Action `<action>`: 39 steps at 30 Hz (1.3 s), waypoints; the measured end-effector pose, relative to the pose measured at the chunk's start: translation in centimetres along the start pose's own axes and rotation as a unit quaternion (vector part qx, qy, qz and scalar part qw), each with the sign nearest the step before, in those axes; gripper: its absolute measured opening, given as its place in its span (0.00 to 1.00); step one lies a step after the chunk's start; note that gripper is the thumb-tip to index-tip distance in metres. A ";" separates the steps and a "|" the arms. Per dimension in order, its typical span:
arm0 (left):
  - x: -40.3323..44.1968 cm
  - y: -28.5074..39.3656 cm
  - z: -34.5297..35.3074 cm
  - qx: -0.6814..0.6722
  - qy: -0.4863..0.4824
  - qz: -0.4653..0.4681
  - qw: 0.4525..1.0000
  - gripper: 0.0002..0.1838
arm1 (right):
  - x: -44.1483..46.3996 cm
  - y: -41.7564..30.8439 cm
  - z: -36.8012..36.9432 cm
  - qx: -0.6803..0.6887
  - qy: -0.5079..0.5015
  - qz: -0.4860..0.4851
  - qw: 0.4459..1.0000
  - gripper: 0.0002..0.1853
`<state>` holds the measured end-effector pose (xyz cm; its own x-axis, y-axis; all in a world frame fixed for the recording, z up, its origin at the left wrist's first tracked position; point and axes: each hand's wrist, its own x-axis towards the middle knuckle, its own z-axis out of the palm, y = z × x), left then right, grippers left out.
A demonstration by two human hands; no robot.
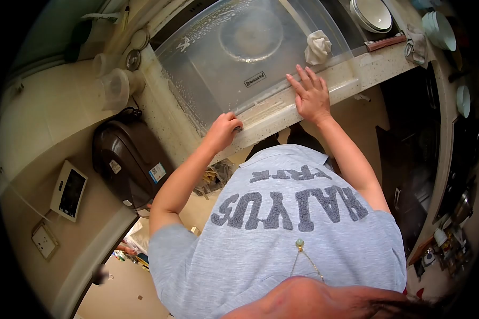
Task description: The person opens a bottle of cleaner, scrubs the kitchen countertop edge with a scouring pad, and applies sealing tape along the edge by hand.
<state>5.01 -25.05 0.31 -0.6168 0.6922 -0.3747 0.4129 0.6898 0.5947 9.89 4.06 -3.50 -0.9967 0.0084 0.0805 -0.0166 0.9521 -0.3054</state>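
Observation:
A large translucent plastic lid or tub (207,69) lies across the light counter in front of me, with a raised ring, a small dark label and white suds on it. My left hand (224,130) is closed at the counter's front edge, by the plastic's near left corner. A small dark piece shows under its fingers, too hidden to name. My right hand (311,95) rests palm down at the near right edge of the plastic, fingers spread, holding nothing. Just beyond its fingertips lies a crumpled white cloth (318,47).
White bowls (373,15) stand at the back right, and a stack of pale bowls (439,31) farther right. A clear plastic container (115,89) is at the left. Below it is a dark brown appliance (127,159). The counter's front edge (271,118) runs close to my body.

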 end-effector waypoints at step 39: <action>6.7 3.7 0.7 0.030 -0.060 0.122 0.990 0.07 | 0.1 0.2 -0.5 0.046 0.023 0.002 0.999 0.29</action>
<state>2.86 -17.70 -0.53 -0.4115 0.8575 -0.3087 0.5807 0.5078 0.6364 9.83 4.39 -3.12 -0.9921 0.0288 0.1222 -0.0215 0.9201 -0.3911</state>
